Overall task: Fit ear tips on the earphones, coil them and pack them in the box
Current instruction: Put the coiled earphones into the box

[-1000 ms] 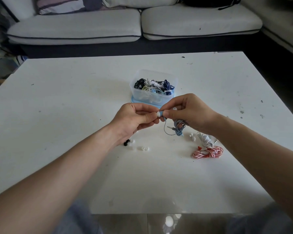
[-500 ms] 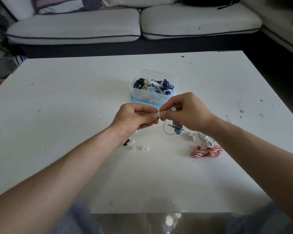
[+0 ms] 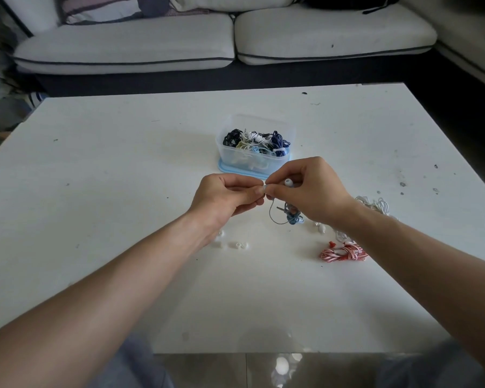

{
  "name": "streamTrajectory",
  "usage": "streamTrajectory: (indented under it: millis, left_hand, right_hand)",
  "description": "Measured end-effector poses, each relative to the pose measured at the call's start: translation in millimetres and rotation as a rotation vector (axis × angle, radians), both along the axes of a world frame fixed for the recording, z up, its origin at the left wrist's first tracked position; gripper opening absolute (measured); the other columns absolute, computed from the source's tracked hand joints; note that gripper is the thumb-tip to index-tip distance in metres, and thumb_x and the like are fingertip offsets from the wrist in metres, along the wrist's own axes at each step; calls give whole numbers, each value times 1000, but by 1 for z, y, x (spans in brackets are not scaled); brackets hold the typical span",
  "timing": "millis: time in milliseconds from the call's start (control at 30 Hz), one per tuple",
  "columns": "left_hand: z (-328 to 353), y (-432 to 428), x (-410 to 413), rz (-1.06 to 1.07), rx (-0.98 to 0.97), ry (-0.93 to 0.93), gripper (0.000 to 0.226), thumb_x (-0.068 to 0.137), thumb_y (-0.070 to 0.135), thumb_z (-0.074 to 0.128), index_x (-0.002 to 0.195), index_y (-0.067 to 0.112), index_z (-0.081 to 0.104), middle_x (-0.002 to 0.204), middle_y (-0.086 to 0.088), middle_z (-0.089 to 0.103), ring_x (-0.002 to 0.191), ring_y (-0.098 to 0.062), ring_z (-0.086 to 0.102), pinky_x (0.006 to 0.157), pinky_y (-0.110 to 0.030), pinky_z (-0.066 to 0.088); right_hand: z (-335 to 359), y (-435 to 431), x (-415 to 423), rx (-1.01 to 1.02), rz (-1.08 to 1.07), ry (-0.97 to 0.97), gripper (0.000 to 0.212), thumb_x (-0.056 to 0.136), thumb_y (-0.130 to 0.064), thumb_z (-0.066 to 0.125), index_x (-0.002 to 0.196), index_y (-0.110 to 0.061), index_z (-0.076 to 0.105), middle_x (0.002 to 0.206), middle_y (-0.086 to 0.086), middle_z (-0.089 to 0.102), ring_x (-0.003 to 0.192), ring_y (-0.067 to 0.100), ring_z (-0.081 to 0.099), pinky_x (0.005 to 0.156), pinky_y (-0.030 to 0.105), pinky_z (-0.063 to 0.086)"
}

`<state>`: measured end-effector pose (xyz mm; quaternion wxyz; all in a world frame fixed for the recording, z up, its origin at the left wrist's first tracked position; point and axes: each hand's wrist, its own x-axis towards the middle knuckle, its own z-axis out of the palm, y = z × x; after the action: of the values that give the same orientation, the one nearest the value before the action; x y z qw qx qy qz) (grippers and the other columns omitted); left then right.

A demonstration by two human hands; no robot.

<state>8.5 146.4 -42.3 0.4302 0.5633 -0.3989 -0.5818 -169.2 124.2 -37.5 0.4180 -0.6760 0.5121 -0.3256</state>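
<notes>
left hand (image 3: 224, 197) pinched a white ear tip (image 3: 264, 187). right hand (image 3: 305, 191) gripped the blue earphones (image 3: 292, 216), cord (image 3: 271, 215) dangling below it.

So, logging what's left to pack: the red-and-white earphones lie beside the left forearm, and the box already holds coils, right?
Wrong side: in the head view the red-and-white earphones lie beside the right forearm. The box does already hold coils.

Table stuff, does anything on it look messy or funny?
Nothing looks spilled or broken. Loose white ear tips lie scattered on the table near the left forearm, and the white earphones by the right arm are a loose tangle, not coiled.
</notes>
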Motion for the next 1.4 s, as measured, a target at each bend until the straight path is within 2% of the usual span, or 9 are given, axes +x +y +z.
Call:
streamTrajectory:
  millis: [133,200,267,333,500,733,967,1100,1400]
  left_hand:
    - [4,-1,4,-54,-6,81,13,78,0,74,76,13,77,79,-12,75,73,-18,71,71,-21,56]
    - [7,-1,6,-79,-20,87,16,77,2,74,71,16,78,81,-13,75,74,-18,71,71,-20,56]
    - [8,-1,6,-98,-21,103,10,73,4,76,75,14,77,84,-16,75,75,-20,71,72,-22,56]
    - [7,-1,6,-119,-28,106,16,66,9,78,81,9,75,86,-17,75,77,-21,71,74,-23,56]
    - [5,-2,7,-141,-52,50,20,66,12,79,85,10,74,86,-16,75,80,-22,71,79,-27,57]
    - [6,-4,7,-106,-248,-230,8,82,7,77,89,7,72,82,-17,74,73,-21,72,74,-30,60]
    - [5,-2,5,-85,-246,-222,14,82,11,78,94,5,74,81,-14,76,79,-26,74,75,-27,59]
    - [3,-2,5,-107,-298,-268,9,82,11,79,88,7,74,77,-10,76,78,-29,73,76,-31,60]
    - [2,0,3,-94,-236,-187,9,80,8,79,88,8,75,78,-9,76,75,-20,73,71,-24,57]
  right_hand:
    - [2,-4,-5,125,91,-158,5,87,-10,74,83,-10,77,74,10,72,59,18,46,50,20,37]
    - [1,-7,-7,192,124,-237,6,89,-6,71,87,-5,76,73,11,69,55,15,42,49,20,34]
    - [-1,-8,-8,269,141,-313,6,90,-2,68,90,0,74,71,11,66,48,11,41,46,18,36]
    - [-3,-9,-9,342,154,-370,7,91,0,65,92,4,71,71,11,65,46,11,41,44,19,37]
    - [-6,-10,-10,446,161,-420,8,91,-1,63,90,2,70,71,9,64,47,12,39,43,20,35]
    - [-7,-9,-5,388,60,-408,6,89,-1,67,87,4,70,71,11,66,45,13,39,43,22,36]
    - [-10,-11,-4,327,-3,-361,4,86,-3,72,85,0,74,74,14,67,49,15,43,46,24,38]
    - [-10,-10,-4,330,30,-330,6,88,-5,71,86,0,73,77,16,67,51,17,41,46,23,37]
    - [-10,-11,-7,319,61,-286,6,87,-7,73,84,-2,75,71,9,66,50,15,39,47,23,35]
